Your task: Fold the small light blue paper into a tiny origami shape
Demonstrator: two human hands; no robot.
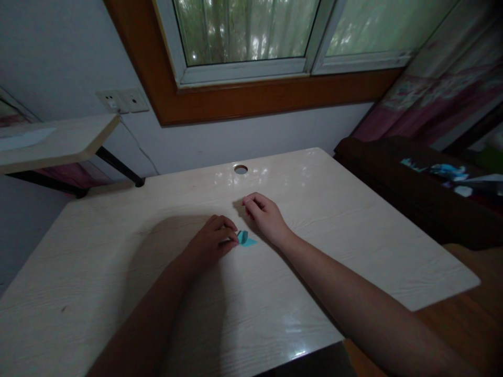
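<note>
A small teal piece of folded paper (244,239) lies on the pale wood-grain table, one pointed flap flat on the surface and another part standing up. My left hand (218,236) pinches its left edge between thumb and fingertips. Just beyond it, to the right, my right hand (265,213) rests on the tabletop, loosely curled with the thumb against the bent forefinger. Nothing shows in that hand, and it is apart from the paper.
The table (334,209) has a round cable hole (240,169) near its back edge. A raised shelf (58,141) on black legs stands at the left, under a wall socket (122,101). Behind are a window and a curtain; a dark wooden piece with assorted items is at the right.
</note>
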